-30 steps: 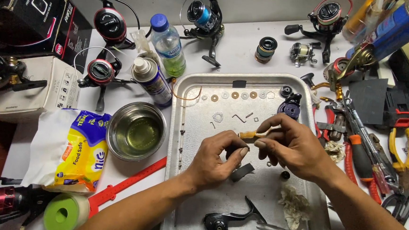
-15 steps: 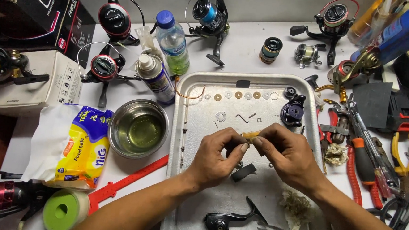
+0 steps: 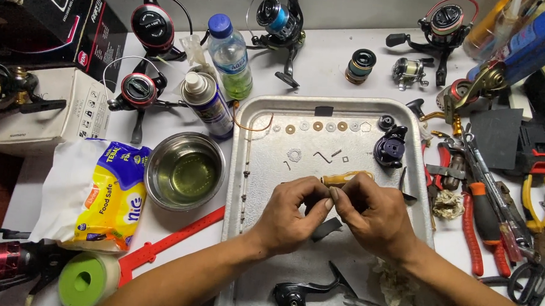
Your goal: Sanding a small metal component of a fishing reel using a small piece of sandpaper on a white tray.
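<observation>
Over a metal tray (image 3: 254,171), my left hand (image 3: 294,211) and my right hand (image 3: 373,214) meet fingertip to fingertip, pinching a small part that the fingers hide. Just beyond them on the tray lies a tool with an amber handle (image 3: 345,176). A black flat piece (image 3: 326,228) shows under my hands. Small washers (image 3: 318,126) are lined up at the tray's far end, next to a dark reel part (image 3: 390,147). A black reel body (image 3: 305,293) lies at the tray's near end.
Left of the tray are a steel bowl of liquid (image 3: 185,171), a spray can (image 3: 207,105), a water bottle (image 3: 231,56) and a tissue pack (image 3: 96,192). Several fishing reels (image 3: 139,88) ring the table. Pliers and screwdrivers (image 3: 489,210) crowd the right.
My hands have drawn closer together, fingertips now touching over the tray's middle. The view has shifted slightly; nothing else on the table moved.
</observation>
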